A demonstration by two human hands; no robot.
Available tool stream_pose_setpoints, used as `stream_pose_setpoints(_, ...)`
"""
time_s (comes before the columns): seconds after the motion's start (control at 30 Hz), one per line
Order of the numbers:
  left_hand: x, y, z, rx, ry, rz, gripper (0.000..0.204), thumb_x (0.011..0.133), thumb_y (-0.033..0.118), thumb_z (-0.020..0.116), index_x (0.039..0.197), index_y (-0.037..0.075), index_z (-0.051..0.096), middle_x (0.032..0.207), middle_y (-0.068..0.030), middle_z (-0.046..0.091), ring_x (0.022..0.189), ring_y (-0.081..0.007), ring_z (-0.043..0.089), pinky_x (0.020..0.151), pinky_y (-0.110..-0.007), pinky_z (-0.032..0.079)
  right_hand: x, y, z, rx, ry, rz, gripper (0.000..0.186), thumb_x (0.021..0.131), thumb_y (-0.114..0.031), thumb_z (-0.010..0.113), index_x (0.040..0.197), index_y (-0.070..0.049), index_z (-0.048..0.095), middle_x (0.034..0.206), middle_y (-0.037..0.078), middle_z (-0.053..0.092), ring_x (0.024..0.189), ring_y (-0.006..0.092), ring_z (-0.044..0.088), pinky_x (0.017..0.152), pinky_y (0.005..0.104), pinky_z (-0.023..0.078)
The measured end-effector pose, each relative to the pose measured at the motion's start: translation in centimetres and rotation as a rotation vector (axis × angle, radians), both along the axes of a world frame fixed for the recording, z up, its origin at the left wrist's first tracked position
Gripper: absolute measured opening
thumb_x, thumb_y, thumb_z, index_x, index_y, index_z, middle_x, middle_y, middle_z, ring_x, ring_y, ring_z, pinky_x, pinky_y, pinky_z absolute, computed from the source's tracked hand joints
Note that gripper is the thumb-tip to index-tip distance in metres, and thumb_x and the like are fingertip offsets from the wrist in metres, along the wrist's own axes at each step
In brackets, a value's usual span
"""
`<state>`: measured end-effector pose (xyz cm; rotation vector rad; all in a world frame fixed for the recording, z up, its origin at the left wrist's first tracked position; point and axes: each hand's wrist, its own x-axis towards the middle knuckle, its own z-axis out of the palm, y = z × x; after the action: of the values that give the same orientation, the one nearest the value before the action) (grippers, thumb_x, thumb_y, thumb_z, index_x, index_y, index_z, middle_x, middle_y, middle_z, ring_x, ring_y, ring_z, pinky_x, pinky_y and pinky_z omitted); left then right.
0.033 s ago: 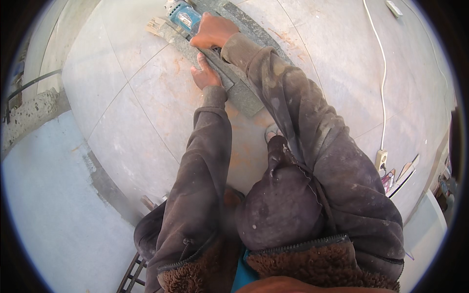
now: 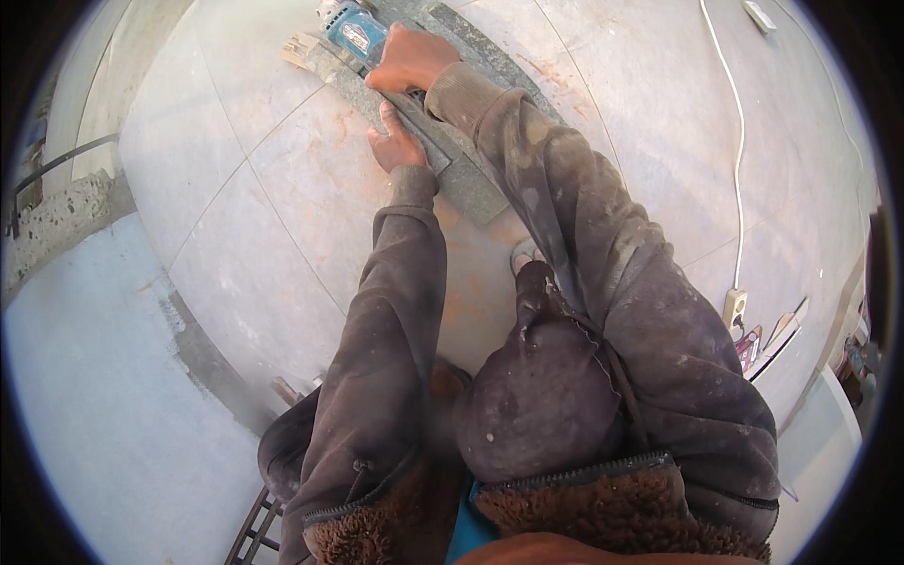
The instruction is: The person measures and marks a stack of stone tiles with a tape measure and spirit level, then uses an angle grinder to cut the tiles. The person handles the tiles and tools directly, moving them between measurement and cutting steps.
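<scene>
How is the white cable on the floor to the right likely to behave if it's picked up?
The white cable is probably floppy, being thin and laid in a bend across the floor. Lifting it would likely drag the socket block at its near end. That block looks boxy, so it should slide rather than roll.

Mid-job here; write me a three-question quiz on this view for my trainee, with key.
1. Which hand holds the blue power tool?
2. True or false: the white cable lies on the person's right.
3. Multiple choice: the left hand is right beside
A) a red bucket
B) a grey slab
C) a coiled hose

Key: 1. The right hand. 2. True. 3. B.
</scene>
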<state>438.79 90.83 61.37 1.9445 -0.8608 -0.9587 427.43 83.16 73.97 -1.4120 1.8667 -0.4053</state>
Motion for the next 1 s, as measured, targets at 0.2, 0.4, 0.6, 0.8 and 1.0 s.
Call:
stream_pose_setpoints(0.2,-0.4,-0.8,-0.6,0.004,0.029,-0.011,0.095,0.096,0.065,0.051,0.137,-0.020,0.040,0.132,-0.0359,0.054,0.124,-0.0415,0.056,0.104,-0.043,0.045,-0.4,-0.8,-0.4,-0.010,0.022,-0.004,0.057,0.068,-0.025,0.072,0.117,0.001,0.062,0.100,0.017,0.074,0.096,0.0314,0.073,0.085,0.0408,0.057)
stream_pose_setpoints(0.4,-0.1,-0.8,-0.8,0.010,0.066,-0.014,0.097,0.096,0.066,0.050,0.139,-0.020,0.037,0.135,-0.0360,0.052,0.125,-0.0415,0.055,0.104,-0.043,0.046,-0.1,-1.1,-0.6,-0.022,0.056,-0.008,0.058,0.068,-0.027,0.072,0.117,0.001,0.063,0.099,0.017,0.074,0.095,0.0305,0.073,0.083,0.0399,0.057)
stream_pose_setpoints(0.6,-0.3,-0.6,-0.2,0.011,0.085,-0.021,0.098,0.096,0.065,0.051,0.139,-0.021,0.037,0.135,-0.0358,0.051,0.125,-0.0408,0.055,0.104,-0.042,0.046,-0.5,-1.4,0.1,0.010,0.015,0.006,0.053,0.067,-0.028,0.073,0.112,-0.001,0.068,0.100,0.016,0.075,0.095,0.0294,0.074,0.083,0.0386,0.058)
stream_pose_setpoints(0.8,-0.6,-0.6,0.7,0.011,0.083,-0.022,0.095,0.097,0.064,0.052,0.138,-0.021,0.039,0.134,-0.0349,0.053,0.123,-0.0394,0.056,0.103,-0.041,0.046,-0.4,-1.4,0.0,0.015,0.033,0.005,0.048,0.067,-0.025,0.072,0.109,-0.001,0.069,0.098,0.016,0.075,0.093,0.0297,0.074,0.082,0.0389,0.058)
stream_pose_setpoints(1.0,-0.8,-0.5,0.8,-0.005,0.089,0.011,0.093,0.097,0.063,0.053,0.137,-0.020,0.039,0.132,-0.0345,0.054,0.122,-0.0388,0.057,0.102,-0.041,0.046,-0.7,-0.2,0.4,0.007,0.022,0.021,0.052,0.069,-0.025,0.071,0.114,0.001,0.065,0.098,0.018,0.074,0.092,0.0310,0.074,0.081,0.0402,0.058)
